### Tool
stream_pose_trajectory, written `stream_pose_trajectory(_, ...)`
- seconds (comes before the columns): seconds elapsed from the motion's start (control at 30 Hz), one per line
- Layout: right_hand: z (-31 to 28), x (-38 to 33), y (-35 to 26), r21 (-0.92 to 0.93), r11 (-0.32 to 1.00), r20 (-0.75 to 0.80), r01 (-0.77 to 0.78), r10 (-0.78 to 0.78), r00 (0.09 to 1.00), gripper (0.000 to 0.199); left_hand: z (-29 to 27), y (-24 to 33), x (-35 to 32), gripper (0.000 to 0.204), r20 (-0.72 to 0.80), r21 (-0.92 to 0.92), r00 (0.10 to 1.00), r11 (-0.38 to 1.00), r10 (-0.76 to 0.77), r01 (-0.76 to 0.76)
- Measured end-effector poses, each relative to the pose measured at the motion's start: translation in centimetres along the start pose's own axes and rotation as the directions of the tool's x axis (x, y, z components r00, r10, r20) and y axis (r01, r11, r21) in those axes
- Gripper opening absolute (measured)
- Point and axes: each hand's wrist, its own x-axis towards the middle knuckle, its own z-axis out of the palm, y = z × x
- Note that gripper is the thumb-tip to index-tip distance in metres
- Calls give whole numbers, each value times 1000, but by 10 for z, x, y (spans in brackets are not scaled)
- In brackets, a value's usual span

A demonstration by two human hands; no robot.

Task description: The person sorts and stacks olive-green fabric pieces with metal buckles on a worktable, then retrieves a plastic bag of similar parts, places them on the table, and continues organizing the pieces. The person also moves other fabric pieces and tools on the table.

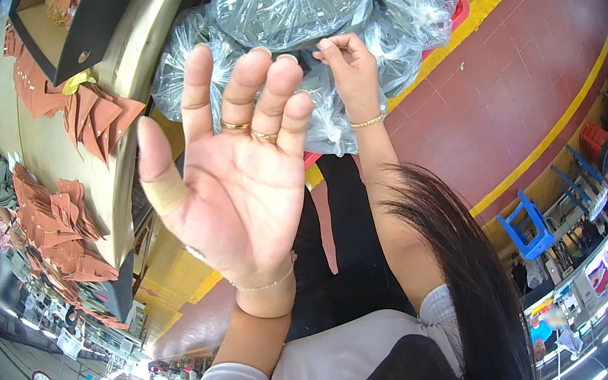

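My left hand (242, 191) is raised palm up, fingers spread and nothing in it. It wears two rings and a thin bracelet, and a tan strip wraps the thumb. Beyond it lie clear plastic bags (297, 4), knotted and filled with greyish contents I cannot make out. My right hand (356, 78) is over the nearer bags with thumb and fingers pinched together. Whatever is between those fingertips is too small to name. A red container (460, 8) shows its rim around the bags.
On the left, a pale curved table (117, 64) carries stacks of rust-brown flat pieces (55, 217), a yellow scrap (77, 82) and a dark-sided tray (85, 56). To the right, a red floor (494, 101) has yellow stripes. A blue stool (527, 228) and crowded workbenches stand farther right.
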Motion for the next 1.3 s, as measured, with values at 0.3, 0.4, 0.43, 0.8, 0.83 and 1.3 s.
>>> stream_pose_trajectory(0.3, -4, -18, -12, -18, 1000, -21, 20, -20, 1000, 15, -20, 3, -13, 54, 24, -83, 998, 995, 56, -54)
stream_pose_trajectory(0.4, -17, -26, -15, -40, 999, -73, 33, -36, 997, 15, -13, 5, -22, 53, 68, 40, 996, 997, 59, -61)
stream_pose_trajectory(0.43, -25, -28, -16, -48, 998, -105, 50, -55, 993, 15, -5, -2, -34, 55, -44, 94, 993, 990, 112, -107)
stream_pose_trajectory(0.8, -101, -35, -10, -680, 728, -198, 89, -300, 933, 15, 33, -2, -63, 20, 303, 517, 817, 805, -490, 291)
stream_pose_trajectory(0.83, -101, -35, -10, -691, 711, -148, 125, -309, 939, 16, 33, -6, -62, 19, 310, 511, 823, 813, -475, 277)
stream_pose_trajectory(1.3, -70, -87, 12, -710, 657, 48, 255, -316, 947, 50, 44, -38, -53, 16, 242, 485, 867, 828, -437, 282)
